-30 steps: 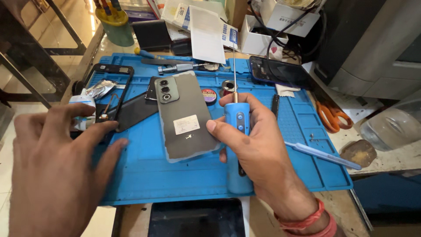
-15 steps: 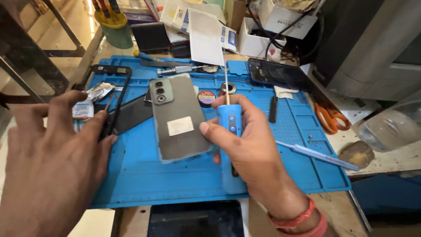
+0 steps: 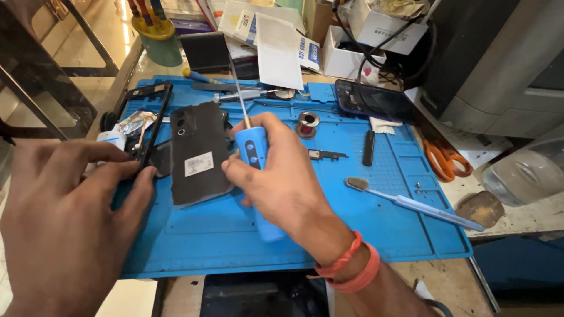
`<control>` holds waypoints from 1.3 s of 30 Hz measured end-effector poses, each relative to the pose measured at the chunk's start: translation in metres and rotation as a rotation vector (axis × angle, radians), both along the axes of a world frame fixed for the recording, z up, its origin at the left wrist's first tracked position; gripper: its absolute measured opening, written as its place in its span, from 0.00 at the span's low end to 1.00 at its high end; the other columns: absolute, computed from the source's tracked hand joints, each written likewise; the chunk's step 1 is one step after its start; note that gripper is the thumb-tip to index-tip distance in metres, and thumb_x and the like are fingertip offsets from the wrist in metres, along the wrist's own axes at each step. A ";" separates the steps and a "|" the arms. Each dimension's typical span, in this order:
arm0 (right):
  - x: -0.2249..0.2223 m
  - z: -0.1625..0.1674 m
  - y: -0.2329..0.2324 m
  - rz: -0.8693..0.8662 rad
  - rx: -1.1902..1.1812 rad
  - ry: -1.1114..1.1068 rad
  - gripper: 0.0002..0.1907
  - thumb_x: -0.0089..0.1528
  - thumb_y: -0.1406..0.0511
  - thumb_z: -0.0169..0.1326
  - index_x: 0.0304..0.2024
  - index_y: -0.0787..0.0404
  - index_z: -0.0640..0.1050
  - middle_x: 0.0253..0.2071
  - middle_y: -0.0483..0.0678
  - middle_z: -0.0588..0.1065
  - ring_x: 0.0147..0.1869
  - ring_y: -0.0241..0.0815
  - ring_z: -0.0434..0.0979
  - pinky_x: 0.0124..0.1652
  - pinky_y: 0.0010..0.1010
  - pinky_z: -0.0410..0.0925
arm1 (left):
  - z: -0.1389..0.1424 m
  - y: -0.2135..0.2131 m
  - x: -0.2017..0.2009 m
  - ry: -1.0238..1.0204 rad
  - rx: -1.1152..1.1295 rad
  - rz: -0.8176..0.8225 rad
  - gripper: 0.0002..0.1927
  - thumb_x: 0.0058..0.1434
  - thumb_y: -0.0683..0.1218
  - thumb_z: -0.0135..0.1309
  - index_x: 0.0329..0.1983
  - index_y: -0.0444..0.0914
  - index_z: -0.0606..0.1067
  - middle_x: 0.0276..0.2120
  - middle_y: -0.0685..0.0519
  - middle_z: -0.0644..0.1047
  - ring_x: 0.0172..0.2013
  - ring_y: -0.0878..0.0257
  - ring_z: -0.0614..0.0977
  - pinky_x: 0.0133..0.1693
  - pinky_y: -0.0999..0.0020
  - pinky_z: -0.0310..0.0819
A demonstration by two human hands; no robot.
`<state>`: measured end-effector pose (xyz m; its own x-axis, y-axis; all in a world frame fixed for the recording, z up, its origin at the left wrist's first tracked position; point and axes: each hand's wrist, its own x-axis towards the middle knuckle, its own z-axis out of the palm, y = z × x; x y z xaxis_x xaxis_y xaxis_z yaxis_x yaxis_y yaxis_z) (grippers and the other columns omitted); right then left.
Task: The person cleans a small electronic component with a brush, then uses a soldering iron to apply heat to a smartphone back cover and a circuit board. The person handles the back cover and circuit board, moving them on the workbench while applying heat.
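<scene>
Blue screwdriver, dark grey phone, blue mat, orange scissors.

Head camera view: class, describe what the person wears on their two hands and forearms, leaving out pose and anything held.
The left hand is bare, with no ring, glove or sleeve showing. The right hand is bare too, but its wrist carries two bands: a thin red thread band and a thicker orange-pink band just behind it. The right forearm shows no sleeve.
</scene>
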<state>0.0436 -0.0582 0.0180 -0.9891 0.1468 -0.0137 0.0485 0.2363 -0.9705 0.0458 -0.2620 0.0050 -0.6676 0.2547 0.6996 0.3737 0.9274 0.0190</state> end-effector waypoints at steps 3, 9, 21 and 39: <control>-0.002 0.005 -0.002 0.008 0.083 -0.046 0.22 0.52 0.67 0.59 0.49 0.59 0.74 0.31 0.44 0.76 0.27 0.34 0.78 0.23 0.30 0.76 | -0.002 -0.001 -0.002 0.072 -0.008 -0.030 0.06 0.58 0.46 0.69 0.35 0.39 0.84 0.43 0.57 0.79 0.52 0.57 0.76 0.50 0.62 0.74; -0.002 0.011 -0.005 0.055 0.136 -0.041 0.21 0.52 0.66 0.60 0.48 0.61 0.75 0.28 0.45 0.75 0.27 0.36 0.78 0.24 0.31 0.75 | -0.005 -0.003 -0.002 0.126 -0.088 -0.010 0.06 0.52 0.46 0.71 0.28 0.41 0.84 0.36 0.59 0.80 0.43 0.58 0.77 0.43 0.62 0.73; -0.004 0.009 -0.011 0.062 0.562 0.141 0.28 0.51 0.61 0.67 0.49 0.64 0.73 0.30 0.57 0.77 0.38 0.55 0.80 0.38 0.43 0.70 | -0.011 -0.005 -0.002 0.082 -0.006 -0.049 0.08 0.55 0.47 0.70 0.31 0.41 0.83 0.38 0.58 0.80 0.36 0.60 0.80 0.39 0.63 0.69; -0.041 0.013 -0.057 0.177 0.070 0.055 0.24 0.51 0.61 0.65 0.46 0.67 0.78 0.27 0.48 0.81 0.23 0.34 0.80 0.19 0.28 0.73 | -0.003 0.000 0.004 -0.013 0.166 -0.120 0.08 0.55 0.42 0.69 0.36 0.35 0.84 0.37 0.51 0.81 0.33 0.58 0.83 0.34 0.66 0.76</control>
<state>0.0026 -0.1147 0.0312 -0.9985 -0.0310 0.0454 -0.0526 0.3032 -0.9515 0.0497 -0.2622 0.0018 -0.6491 0.2147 0.7298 0.4798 0.8600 0.1737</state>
